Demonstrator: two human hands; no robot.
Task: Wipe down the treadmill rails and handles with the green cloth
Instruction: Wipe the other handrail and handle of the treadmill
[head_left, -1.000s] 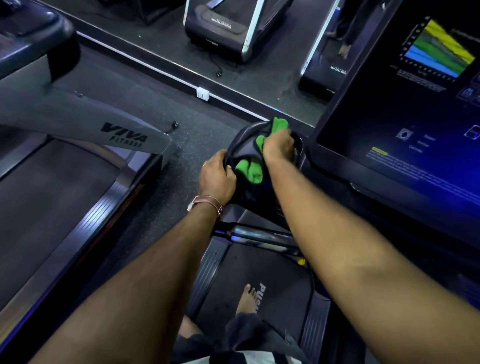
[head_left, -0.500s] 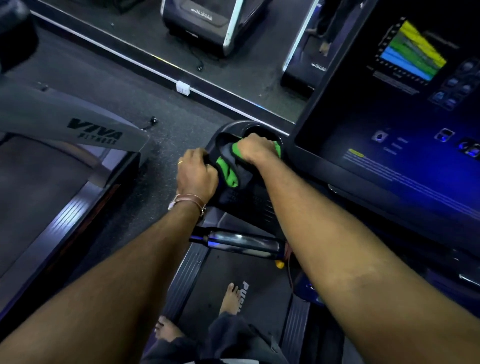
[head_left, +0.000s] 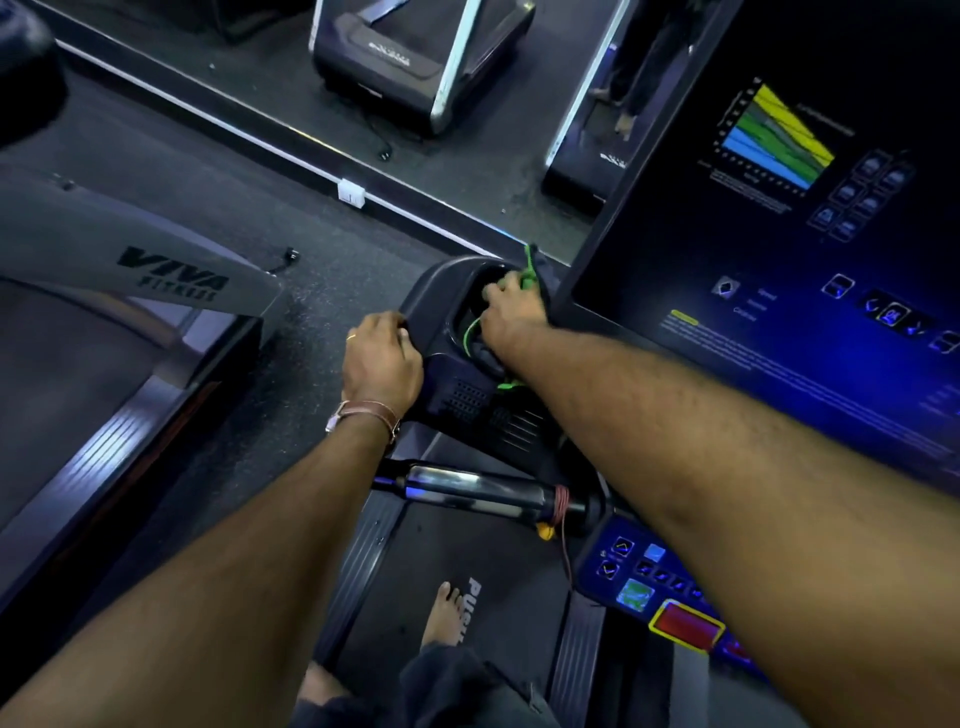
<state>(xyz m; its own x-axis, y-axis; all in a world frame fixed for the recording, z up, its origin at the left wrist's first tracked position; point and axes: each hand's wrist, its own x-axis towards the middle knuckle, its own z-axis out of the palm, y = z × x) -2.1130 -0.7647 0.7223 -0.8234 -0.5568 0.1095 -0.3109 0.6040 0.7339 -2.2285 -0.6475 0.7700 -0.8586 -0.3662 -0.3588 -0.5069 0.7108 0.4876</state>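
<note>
Our right hand (head_left: 511, 312) reached down into the cup recess of the black housing (head_left: 447, 374) at the left of the console, its fingers (head_left: 491, 292) curled over the cloth (head_left: 528, 267) and pressing it against the recess wall. Most of the cloth lay hidden under that hand; only thin green edges showed, one above the knuckles beside the screen (head_left: 779, 260), one looping out at the recess rim, one under the wrist. Our left hand (head_left: 382, 364) gripped the housing's outer left edge, fingers (head_left: 400, 327) bent round it, with a ring (head_left: 351, 336) on one finger and a bracelet (head_left: 369, 413) at the wrist.

Below the housing ran the chrome handle (head_left: 467, 488), untouched by either hand, with a red cord (head_left: 560, 499) wound round its right end. Under it lay the belt (head_left: 519, 561), where one bare foot (head_left: 444, 613) stood, and the ribbed left rail (head_left: 363, 561) beside it. A red button (head_left: 685, 626) sat on the panel at lower right. To the left stood another treadmill (head_left: 171, 275) marked VIVA FITNESS, well apart across the floor (head_left: 322, 322).
</note>
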